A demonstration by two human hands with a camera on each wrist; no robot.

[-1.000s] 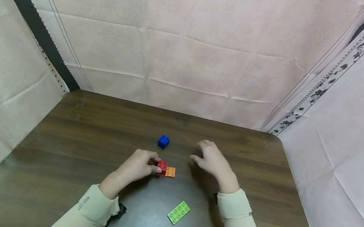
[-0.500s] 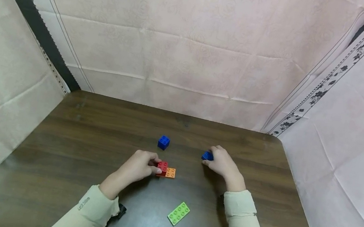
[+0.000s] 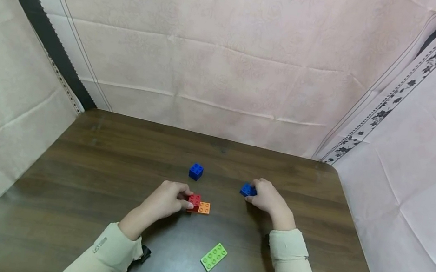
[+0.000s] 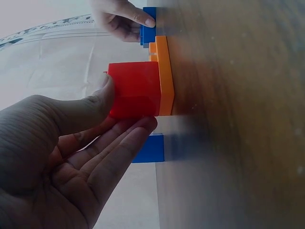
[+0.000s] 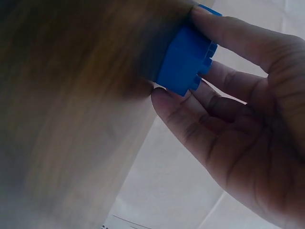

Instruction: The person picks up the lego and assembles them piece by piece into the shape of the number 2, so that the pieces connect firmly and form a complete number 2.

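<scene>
In the head view my left hand (image 3: 168, 198) pinches a red toy brick (image 3: 194, 200) between thumb and fingers. The red brick stands on the left part of a flat orange brick (image 3: 204, 208), whose right studs show. From the left wrist view, the orange brick (image 4: 165, 78) lies against the table under the red brick (image 4: 136, 89). Over to the right, my right hand (image 3: 270, 198) grips a blue brick (image 3: 247, 190) by its sides. Its thumb and fingertips show around that blue brick (image 5: 183, 62) in the right wrist view, close over the table.
A smaller blue brick (image 3: 196, 171) sits farther back, beyond the red one. Nearer the person lies a flat lime-green brick (image 3: 214, 257), set at an angle. The wooden table (image 3: 114, 153) meets pale cloth hangings (image 3: 227, 76) at the back and sides.
My right hand, first hovering with fingers spread, has moved right and now holds the blue brick, which has shifted slightly toward the person. The left hand stays on the red brick.
</scene>
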